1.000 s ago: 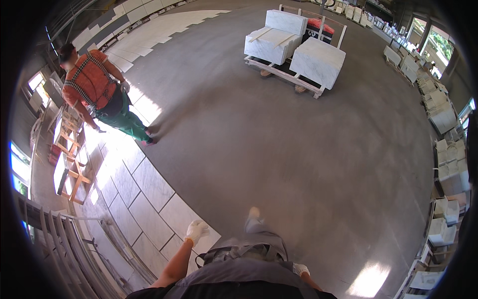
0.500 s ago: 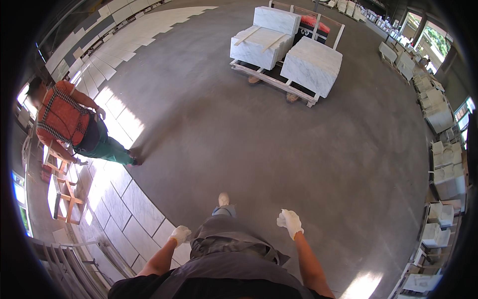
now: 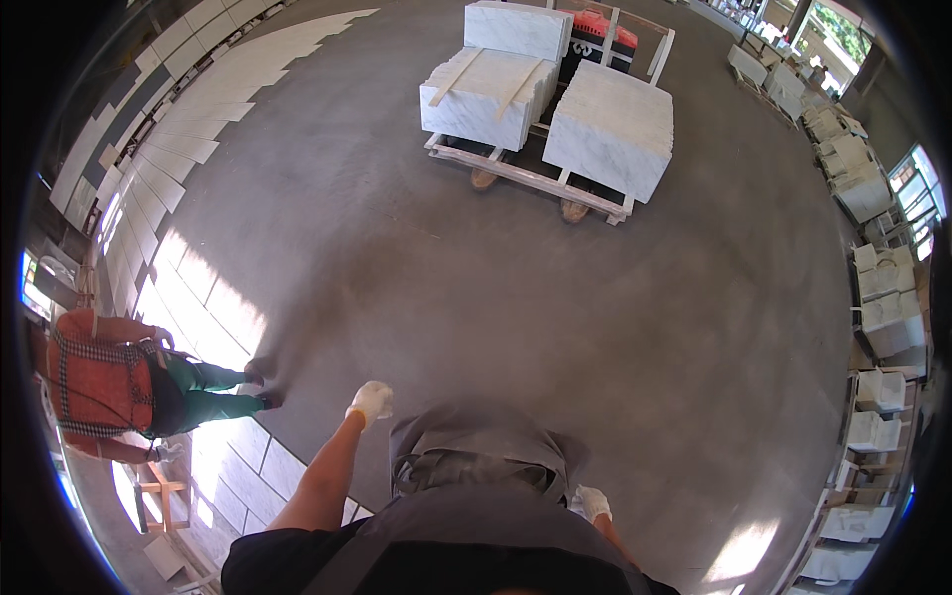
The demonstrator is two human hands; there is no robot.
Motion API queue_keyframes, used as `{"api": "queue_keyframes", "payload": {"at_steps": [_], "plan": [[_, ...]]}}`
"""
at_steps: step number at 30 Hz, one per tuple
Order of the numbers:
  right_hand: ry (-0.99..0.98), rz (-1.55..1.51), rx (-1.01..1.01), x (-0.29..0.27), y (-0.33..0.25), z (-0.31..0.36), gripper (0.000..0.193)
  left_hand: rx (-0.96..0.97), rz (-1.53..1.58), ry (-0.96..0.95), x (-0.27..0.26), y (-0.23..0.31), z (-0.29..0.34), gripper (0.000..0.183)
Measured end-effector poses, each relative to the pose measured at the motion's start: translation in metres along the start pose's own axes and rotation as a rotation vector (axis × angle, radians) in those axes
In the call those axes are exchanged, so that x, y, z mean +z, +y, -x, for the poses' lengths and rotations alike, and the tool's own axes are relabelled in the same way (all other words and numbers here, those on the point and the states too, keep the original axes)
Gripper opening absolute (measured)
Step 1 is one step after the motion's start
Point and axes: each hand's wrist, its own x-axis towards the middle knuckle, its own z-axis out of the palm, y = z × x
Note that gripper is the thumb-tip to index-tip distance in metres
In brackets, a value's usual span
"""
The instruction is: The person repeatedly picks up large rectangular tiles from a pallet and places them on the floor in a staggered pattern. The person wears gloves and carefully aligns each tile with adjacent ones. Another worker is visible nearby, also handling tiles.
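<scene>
My left hand, in a white work glove, is swung out ahead of my body over the grey floor. Its fingers are curled in, and nothing shows in them. Low beside my right hip hangs my right hand, gloved the same way. The edge of my grey apron is close to it, and its fingers are too hidden to read. Neither hand touches any of the stone around me.
Ahead, white marble slabs are stacked on a wooden pallet, with a red-and-black machine behind. At left, a person in red stands by light floor tiles and a wooden trestle. Pale stone blocks line the right side.
My left hand has swung forward and my right hand back toward my hip. The pallet looks nearer. The person at left has shifted lower in view, and my shoe is now hidden.
</scene>
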Motion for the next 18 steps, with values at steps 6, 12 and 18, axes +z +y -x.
{"api": "queue_keyframes", "payload": {"at_steps": [6, 12, 18], "plan": [[0.098, 0.593, -0.416, -0.035, -0.092, -0.045, 0.022, 0.183, 0.140, -0.083, 0.072, 0.131, -0.019, 0.039], [-0.167, 0.509, -0.158, -0.074, -0.164, 0.004, 0.020, 0.076, -0.326, -0.235, 0.049, 0.110, 0.022, 0.038], [-0.221, 0.373, -0.131, -0.116, -0.227, -0.011, 0.020, 0.019, -0.750, -0.451, 0.020, 0.048, 0.119, 0.033]]}}
